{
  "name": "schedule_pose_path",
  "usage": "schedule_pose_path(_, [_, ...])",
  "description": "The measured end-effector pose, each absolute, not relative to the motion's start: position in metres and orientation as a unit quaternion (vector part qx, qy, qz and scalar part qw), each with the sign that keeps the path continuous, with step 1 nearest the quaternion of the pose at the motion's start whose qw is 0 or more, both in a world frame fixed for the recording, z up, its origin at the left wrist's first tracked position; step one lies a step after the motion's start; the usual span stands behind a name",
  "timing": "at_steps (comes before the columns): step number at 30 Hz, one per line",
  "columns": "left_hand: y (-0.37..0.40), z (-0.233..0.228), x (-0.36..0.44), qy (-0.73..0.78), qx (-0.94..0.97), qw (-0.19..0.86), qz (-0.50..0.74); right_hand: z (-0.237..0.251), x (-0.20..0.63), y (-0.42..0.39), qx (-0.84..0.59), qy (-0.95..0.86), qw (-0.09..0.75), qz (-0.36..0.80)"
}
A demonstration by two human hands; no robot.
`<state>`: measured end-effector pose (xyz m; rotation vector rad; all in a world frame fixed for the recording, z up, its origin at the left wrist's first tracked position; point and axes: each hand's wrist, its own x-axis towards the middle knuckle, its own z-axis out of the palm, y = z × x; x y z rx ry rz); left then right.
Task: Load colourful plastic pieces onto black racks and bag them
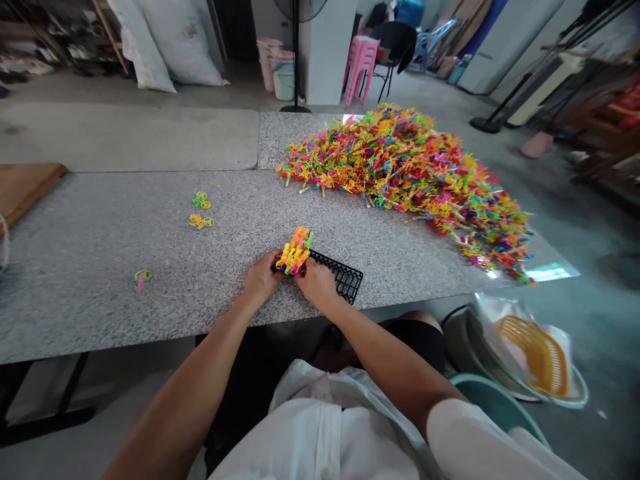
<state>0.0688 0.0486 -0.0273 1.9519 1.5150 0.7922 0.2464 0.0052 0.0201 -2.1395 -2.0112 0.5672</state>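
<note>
The grey speckled surface (100, 267) runs wide, and its far right corner carries a big heap of bright plastic pieces (410, 173) that spreads to the right edge. That heap is the largest risk as I judge it: its lower fringe lies at the edge above the floor, so a nudge or a sliding sheet under it could send pieces over the side, toward the basins with the orange basket (537, 363) below

Next in size, the black mesh tray (343, 277) sits near the front edge, partly under the right hand (317, 283). Pressed or pulled carelessly, it could skate off toward the lap

On its left end stands a small packed bundle of coloured pieces (295, 252). The left hand (261, 277) and the right hand close in on it from both sides, fingers curled and pinching the bundle at its base. Squeeze unevenly and the stack may well spring apart and scatter

Smallest, a few loose coloured pieces (201, 212) and one more (141, 277) lie well apart on the left, easy to sweep off with a forearm
</note>
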Motion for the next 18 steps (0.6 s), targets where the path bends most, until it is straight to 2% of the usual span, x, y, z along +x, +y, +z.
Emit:
schedule_pose_path(11, [0.049,-0.019,0.067,0.577,0.721,0.266,0.276,0.022,0.243,0.0,-0.709,-0.667,0.093,0.21])
schedule_pose_path(16, [0.049,-0.022,0.062,0.574,0.718,0.267,0.289,0.045,0.286,0.034,-0.632,-0.69,0.041,0.35])
schedule_pose_path(18, [0.051,-0.025,0.061,0.578,0.715,0.265,0.292,0.056,0.321,0.066,-0.668,-0.658,0.022,0.345])
